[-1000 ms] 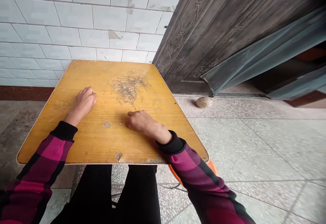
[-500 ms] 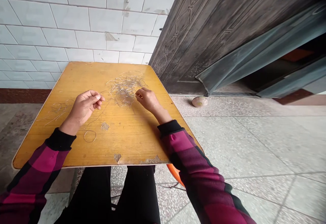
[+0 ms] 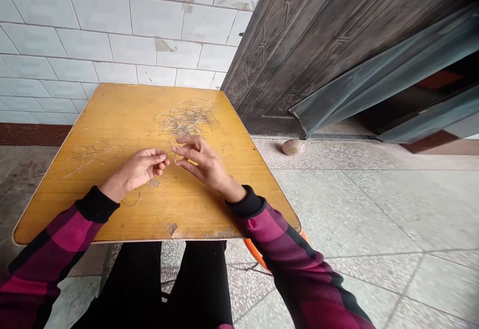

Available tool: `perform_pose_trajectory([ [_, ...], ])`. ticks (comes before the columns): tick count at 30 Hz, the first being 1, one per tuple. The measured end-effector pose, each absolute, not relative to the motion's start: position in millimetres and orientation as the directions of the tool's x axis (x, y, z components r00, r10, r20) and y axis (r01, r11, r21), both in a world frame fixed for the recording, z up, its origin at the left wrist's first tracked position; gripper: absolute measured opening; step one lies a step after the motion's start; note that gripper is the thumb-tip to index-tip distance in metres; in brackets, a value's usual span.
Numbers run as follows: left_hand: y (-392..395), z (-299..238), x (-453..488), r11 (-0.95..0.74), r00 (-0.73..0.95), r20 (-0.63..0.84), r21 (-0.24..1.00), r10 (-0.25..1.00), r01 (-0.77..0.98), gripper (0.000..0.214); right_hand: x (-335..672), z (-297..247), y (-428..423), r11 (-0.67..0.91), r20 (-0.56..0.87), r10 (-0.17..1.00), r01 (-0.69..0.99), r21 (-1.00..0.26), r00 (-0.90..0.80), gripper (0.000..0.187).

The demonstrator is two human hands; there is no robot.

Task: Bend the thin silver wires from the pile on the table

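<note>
Both hands are up over the middle of the table (image 3: 112, 119), fingertips close together but not touching, just near of the wire pile (image 3: 186, 121).

Left hand (image 3: 144, 167): palm turned up and inward, half closed, fingers (image 3: 159, 158) curled toward the thumb. Can't tell if it has a wire; anything that thin is too fine to resolve at the fingertips.

Right hand (image 3: 202, 162): palm down, partly open, fingers (image 3: 185, 153) spread and pointing left toward the other hand. Its tips are just below the pile. Can't tell if it's pinching anything either.

Wire: thin silver pieces, tangled in one loose pile at the far-middle of the tabletop. More strands (image 3: 90, 153) lie loose to the left, some curled into rings, some straight. One separate loop (image 3: 131, 198) sits right by the left wrist, near side.

Table: yellow wood top, chipped along the near edge (image 3: 222, 233), with a rough patch (image 3: 153, 183) just below the left hand's fingers.

Around it: pink and black checked sleeves (image 3: 71, 229) with black cuffs, black trousers (image 3: 198, 279) under the near edge, orange stool (image 3: 258, 254) partly visible at right. White tile wall (image 3: 112, 30) on the far side, dark metal door (image 3: 299, 55) and grey-green curtain (image 3: 374, 80) at right, small round object (image 3: 293, 147) on the terrazzo floor (image 3: 355, 209) by the door.
</note>
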State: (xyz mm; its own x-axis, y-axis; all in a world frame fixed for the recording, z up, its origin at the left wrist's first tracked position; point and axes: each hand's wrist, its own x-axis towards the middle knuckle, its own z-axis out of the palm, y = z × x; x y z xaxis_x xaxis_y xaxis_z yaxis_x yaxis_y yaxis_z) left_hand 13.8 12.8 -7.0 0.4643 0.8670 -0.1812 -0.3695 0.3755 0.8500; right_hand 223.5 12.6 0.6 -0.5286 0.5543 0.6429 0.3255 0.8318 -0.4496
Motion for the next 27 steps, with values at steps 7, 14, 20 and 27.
perform_pose_trajectory([
  [7, 4, -6, 19, 0.416, 0.521, -0.25, 0.879, 0.816, -0.231, 0.004, 228, 2, 8, 0.878, 0.618, 0.478, 0.313, -0.363, -0.624, 0.022],
  [14, 0, 7, 5, 0.149, 0.552, -0.154, 0.987, 0.82, 0.053, 0.015, 235, 4, 12, 0.736, 0.518, 0.677, 0.491, -0.466, -0.524, 0.02],
  [20, -2, 2, 4, 0.299, 0.681, -0.225, 0.954, 0.697, 0.01, 0.025, 238, 0, 16, 0.656, 0.538, 0.737, 0.624, -0.426, -0.408, 0.024],
  [27, -10, -6, 20, 0.381, 0.645, -0.236, 0.92, 0.727, -0.093, 0.019, 236, -5, 19, 0.564, 0.551, 0.784, 0.699, -0.439, -0.286, 0.025],
])
